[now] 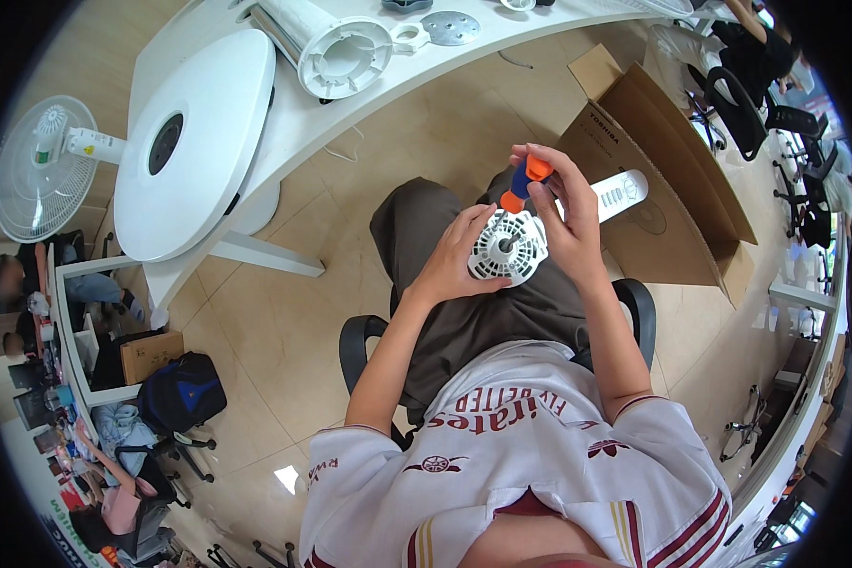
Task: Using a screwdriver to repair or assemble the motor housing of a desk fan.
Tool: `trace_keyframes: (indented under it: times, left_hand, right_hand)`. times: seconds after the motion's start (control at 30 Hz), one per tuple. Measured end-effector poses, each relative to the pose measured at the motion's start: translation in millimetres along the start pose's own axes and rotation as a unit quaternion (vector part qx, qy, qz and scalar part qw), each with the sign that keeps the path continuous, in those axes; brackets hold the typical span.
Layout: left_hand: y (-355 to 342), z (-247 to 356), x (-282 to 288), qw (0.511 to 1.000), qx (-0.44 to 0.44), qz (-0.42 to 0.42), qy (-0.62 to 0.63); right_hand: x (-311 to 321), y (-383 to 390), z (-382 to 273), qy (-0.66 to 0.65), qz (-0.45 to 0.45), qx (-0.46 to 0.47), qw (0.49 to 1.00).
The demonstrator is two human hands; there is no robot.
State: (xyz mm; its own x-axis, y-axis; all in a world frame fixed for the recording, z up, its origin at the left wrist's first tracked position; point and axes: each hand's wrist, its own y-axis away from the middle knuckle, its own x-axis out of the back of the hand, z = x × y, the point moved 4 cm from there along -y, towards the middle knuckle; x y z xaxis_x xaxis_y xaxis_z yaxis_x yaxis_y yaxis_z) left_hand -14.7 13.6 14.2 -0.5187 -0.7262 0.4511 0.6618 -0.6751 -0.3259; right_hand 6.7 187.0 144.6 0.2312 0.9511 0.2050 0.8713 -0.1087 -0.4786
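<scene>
Left grip [452, 257] clasps a motor [490, 262] above the lap [540, 312], off the worktop's [298, 128] near edge; right grip [570, 213] grasps a screwdriver [521, 184], best held straight and pressed steadily.

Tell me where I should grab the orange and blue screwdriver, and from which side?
Probably by its thick handle, coming from the right, as the right grip does. The handle is chunky and leans to the right, away from the round, slotted white housing. The thin shaft points toward that housing, so it looks like a poorer place to hold.
</scene>
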Motion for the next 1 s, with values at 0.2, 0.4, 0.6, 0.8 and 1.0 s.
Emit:
trace_keyframes:
  times: [0.2, 0.4, 0.6, 0.8, 1.0]
  left_hand:
    - [0, 1, 0, 1.000, -0.007, 0.004, -0.001]
    - [-1, 0, 0, 1.000, -0.001, 0.000, -0.002]
    - [-4, -1, 0, 1.000, -0.013, 0.008, -0.009]
    - [4, -6, -2, 1.000, -0.016, 0.005, -0.008]
    - [1, -3, -5, 1.000, -0.023, 0.008, -0.005]
  right_hand:
    - [2, 1, -2, -0.001, 0.001, 0.000, 1.000]
    - [3, 0, -6, -0.010, 0.002, 0.004, 1.000]
    - [13, -9, -18, -0.032, 0.010, -0.001, 0.999]
    - [31, -24, -26, -0.065, 0.023, 0.024, 0.997]
    - [75, -74, -45, -0.056, 0.062, 0.086, 0.993]
